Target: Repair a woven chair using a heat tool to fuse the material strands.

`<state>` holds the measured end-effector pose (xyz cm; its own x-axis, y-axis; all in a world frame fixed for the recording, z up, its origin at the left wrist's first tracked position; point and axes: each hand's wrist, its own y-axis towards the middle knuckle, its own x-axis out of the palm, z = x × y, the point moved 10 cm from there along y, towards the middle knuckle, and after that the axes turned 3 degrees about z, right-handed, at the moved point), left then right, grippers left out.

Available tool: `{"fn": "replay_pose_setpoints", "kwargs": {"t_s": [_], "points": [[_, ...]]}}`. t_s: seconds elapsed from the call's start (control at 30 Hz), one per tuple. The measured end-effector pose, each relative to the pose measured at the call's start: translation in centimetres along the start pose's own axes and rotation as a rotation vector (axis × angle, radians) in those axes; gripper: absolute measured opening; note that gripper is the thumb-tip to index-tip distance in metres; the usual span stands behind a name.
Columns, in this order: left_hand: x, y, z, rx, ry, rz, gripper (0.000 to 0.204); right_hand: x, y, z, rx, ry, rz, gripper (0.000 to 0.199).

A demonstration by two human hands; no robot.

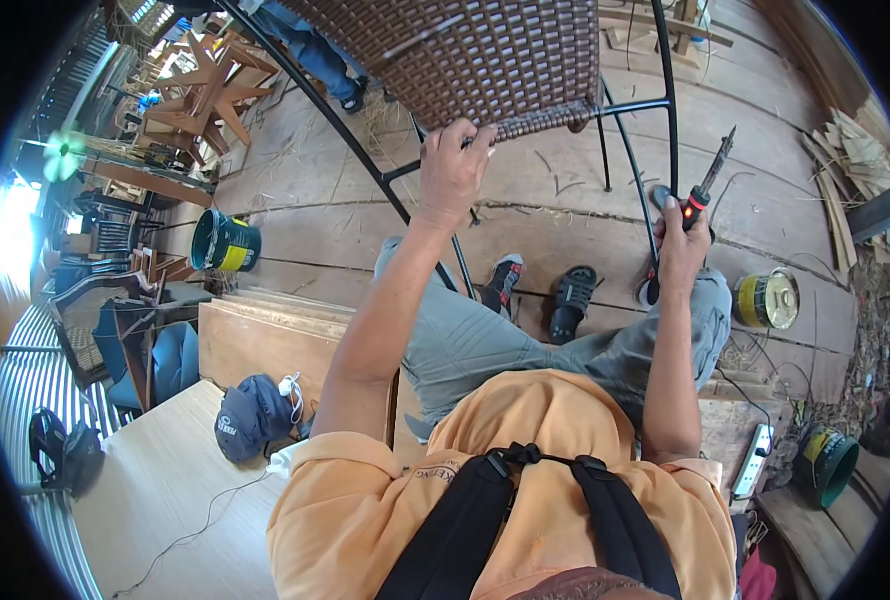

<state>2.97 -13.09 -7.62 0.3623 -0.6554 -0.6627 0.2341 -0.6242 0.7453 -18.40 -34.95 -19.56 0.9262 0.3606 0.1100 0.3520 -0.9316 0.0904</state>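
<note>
Woven brown chair (505,60) with a black metal frame (353,140) stands just beyond my left grip (455,163), whose fingers are curled on the near edge of its weave. My right grip (683,245) is closed round the black-and-red handle of a soldering iron (709,182), its tip pointing away from me and apart from the weave; a small red light glows on the handle. Out to the left of my left grip, a dark green bucket (227,243) bears a yellow label, its print too small to read. Back toward my body from that grip, a dark cap (248,420) on the pale counter (145,510) shows white lettering across its front. Nearer me than both grips, my orange shirt (545,420) carries dark lettering beside a black strap (455,530).
</note>
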Motion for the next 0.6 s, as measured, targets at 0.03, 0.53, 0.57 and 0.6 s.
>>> {"fn": "replay_pose_setpoints", "kwargs": {"t_s": [0.03,0.53,0.57,0.6], "points": [[0.0,0.2,-0.1,0.000,-0.006,0.023,0.043,-0.3,-0.3,0.3,0.013,-0.046,0.019,0.014],[0.7,0.6,-1.6,-0.154,0.031,0.070,0.037,4.8,-4.9,7.2,0.084,-0.192,-0.143,0.018],[0.6,0.4,-1.6,-0.142,0.033,0.090,0.036,5.4,-5.1,7.0,0.066,-0.235,-0.158,0.019],[0.7,0.3,-1.8,-0.144,0.033,0.093,0.036,5.8,-5.3,7.2,0.102,-0.288,-0.187,0.023]]}}
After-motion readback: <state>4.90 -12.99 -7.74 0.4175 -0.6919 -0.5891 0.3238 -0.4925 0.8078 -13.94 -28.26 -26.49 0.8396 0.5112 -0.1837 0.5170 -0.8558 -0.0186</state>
